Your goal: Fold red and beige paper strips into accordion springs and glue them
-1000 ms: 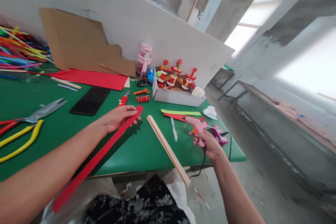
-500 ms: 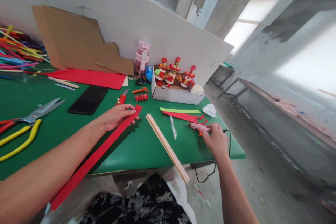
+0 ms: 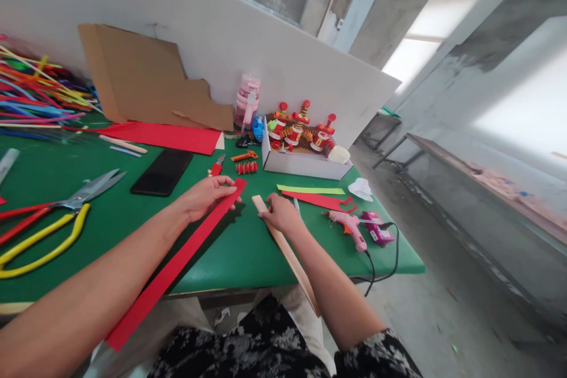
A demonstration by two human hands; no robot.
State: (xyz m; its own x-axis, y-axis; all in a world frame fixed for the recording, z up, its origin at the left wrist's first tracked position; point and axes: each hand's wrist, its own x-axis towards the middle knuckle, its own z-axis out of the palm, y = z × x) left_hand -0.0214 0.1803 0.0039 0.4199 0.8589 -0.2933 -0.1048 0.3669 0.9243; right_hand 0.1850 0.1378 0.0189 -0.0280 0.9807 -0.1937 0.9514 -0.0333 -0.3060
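The red strip (image 3: 178, 260), long, narrow and flat, slants from upper right to lower left. The pale strip (image 3: 287, 255), also long and narrow, lies right of it, slanting oppositely, upper ends apart.

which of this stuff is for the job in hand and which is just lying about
For the job:
- red strip, held in the left hand
- cream strip, touched by the right hand
- pink glue gun, probably, lying nearby

Seemingly just lying about:
- black phone
- red-and-yellow-handled shears
- pink bottle

Grey floor (image 3: 436, 313), sunlit pale wall (image 3: 525, 94)
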